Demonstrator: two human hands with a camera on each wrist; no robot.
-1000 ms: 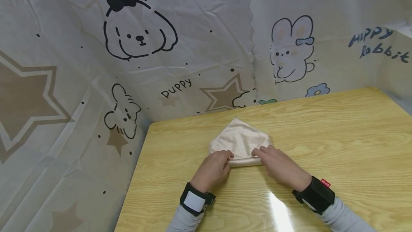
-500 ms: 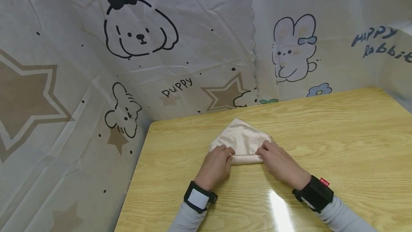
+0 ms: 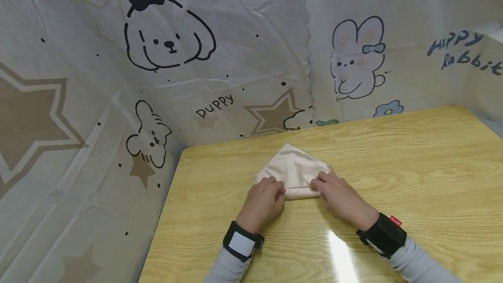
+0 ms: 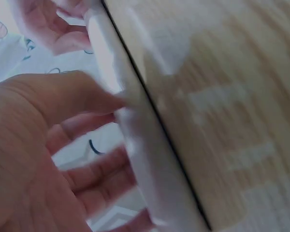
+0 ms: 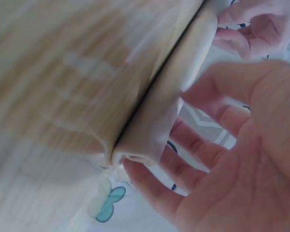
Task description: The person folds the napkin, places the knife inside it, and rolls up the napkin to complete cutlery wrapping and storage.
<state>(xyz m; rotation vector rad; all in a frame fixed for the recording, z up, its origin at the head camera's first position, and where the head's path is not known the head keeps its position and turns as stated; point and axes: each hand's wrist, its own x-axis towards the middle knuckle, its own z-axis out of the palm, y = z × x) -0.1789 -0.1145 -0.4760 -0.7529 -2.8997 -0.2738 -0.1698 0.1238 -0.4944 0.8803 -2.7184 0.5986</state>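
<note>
A pale pink satin cloth lies on the table, its far side coming to a point and its near edge turned into a roll. My left hand grips the left end of this roll, and my right hand grips the right end. In the left wrist view, the thumb presses on the roll while the fingers reach along its far side. The right wrist view has the layered open end of the roll between thumb and fingers.
The wooden table extends on both sides of the cloth. A printed curtain with cartoon animals and stars hangs along the table's back and left edges. Black bands sit on both wrists.
Both hands have moved slightly away from me, with fingers more curled. The roll's near edge has shifted a little farther back, and the flat part of the cloth looks slightly shorter.
</note>
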